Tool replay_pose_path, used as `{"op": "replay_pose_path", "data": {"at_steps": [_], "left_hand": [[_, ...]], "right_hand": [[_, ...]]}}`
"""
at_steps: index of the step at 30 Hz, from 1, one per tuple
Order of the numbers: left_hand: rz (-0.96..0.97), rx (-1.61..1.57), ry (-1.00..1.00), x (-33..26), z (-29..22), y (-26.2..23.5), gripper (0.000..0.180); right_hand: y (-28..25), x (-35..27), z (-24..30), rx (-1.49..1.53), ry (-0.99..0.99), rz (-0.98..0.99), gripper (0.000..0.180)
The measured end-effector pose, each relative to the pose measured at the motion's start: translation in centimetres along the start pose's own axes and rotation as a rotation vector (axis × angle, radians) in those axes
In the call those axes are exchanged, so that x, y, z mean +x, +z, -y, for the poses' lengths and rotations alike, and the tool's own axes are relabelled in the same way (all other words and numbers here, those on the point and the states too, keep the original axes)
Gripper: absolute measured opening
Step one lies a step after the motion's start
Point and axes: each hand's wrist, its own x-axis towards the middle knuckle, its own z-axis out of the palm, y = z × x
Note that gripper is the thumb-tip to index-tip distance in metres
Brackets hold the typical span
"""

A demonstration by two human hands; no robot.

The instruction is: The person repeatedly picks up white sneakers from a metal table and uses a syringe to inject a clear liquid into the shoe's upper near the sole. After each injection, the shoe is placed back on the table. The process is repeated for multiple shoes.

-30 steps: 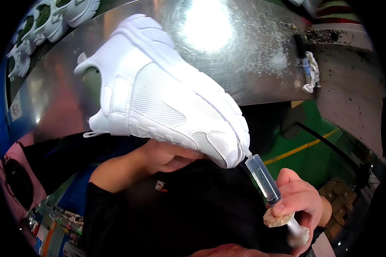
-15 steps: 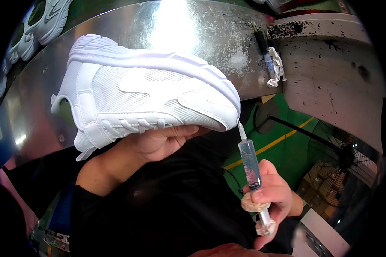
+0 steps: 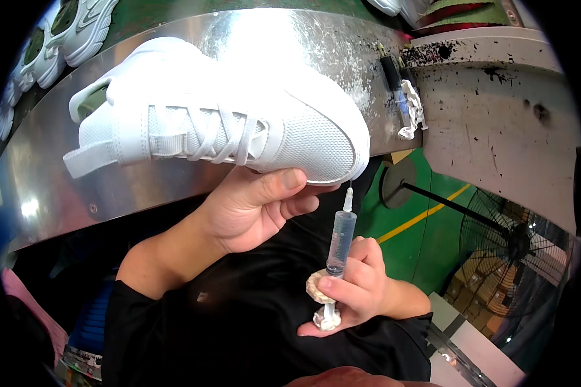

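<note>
A white lace-up sneaker (image 3: 226, 122) is held over the metal bench, its toe to the right and its laced upper turned toward me. My left hand (image 3: 258, 203) grips it from below near the toe, thumb on the near side; some fingers are hidden under the shoe. In my right hand (image 3: 358, 284) is a clear syringe (image 3: 341, 242) with a fine tip pointing up. That tip meets the edge between sole and upper at the toe, or comes very close to it. Whitish wrapping covers the syringe's finger flange and plunger end. Clear fluid seems to fill the barrel.
Under the shoe lies a shiny, scuffed metal bench (image 3: 51, 174). Another syringe with white wrapping (image 3: 410, 109) and a black tube (image 3: 390, 72) lie at its right end. More white sneakers (image 3: 84, 29) line the far left. A black standing fan (image 3: 516, 242) is at right.
My left hand has rolled the sneaker so its laces and toe top now face me. My right hand has moved left and slightly up with the syringe, following the toe edge.
</note>
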Motion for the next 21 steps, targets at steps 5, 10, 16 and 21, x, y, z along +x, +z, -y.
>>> {"op": "replay_pose_path", "data": {"at_steps": [5,10,16,21], "left_hand": [[-0.02,-0.009,0.012,0.0,0.0,0.4,0.042],[-0.038,-0.059,-0.008,-0.8,-0.6,-0.1,0.036],[-0.356,0.054,0.071,-11.6,-3.1,-0.6,0.072],[-0.475,0.507,0.196,-12.3,-7.8,-0.1,0.081]], "right_hand": [[0.6,-0.2,-0.5,-0.068,-0.024,-0.004,0.064],[-0.3,-1.4,-0.2,-0.1,-0.072,-0.036,0.074],[0.7,2.2,-7.9,-0.257,-0.031,-0.164,0.082],[2.3,5.8,-12.3,-0.287,-0.017,-0.194,0.084]]}}
